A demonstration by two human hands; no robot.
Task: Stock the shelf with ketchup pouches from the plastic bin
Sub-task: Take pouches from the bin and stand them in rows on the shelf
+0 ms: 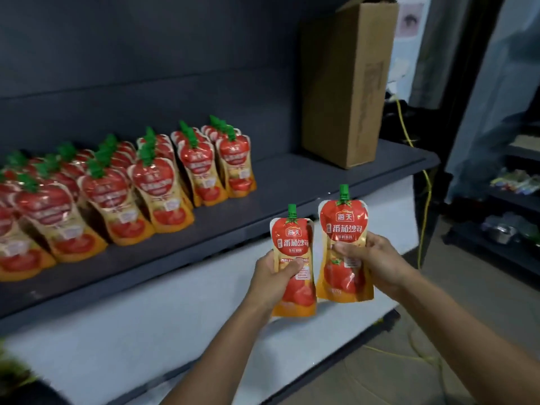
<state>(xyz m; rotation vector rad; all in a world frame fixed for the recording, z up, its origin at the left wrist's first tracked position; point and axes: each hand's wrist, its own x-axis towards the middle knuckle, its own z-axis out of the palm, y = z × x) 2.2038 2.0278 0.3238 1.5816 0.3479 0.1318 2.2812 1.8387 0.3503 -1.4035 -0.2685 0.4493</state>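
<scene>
Dark shelf (292, 182) at frame's left, half stocked. Gripping pouch (292, 238) mid-body with left hand (271, 283), second pouch (343, 220) with right hand (377, 261); probably soft, light, slick.

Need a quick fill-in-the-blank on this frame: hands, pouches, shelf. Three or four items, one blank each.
1. The left hand grips a ketchup pouch whose spout cap is ____.
2. The right hand grips a second pouch; both spouts point ____.
3. The tall cardboard box stands at the ____ end of the shelf.
4. The stocked pouches stand in rows to the ____ of that box.

Missing words: green; up; right; left
</scene>
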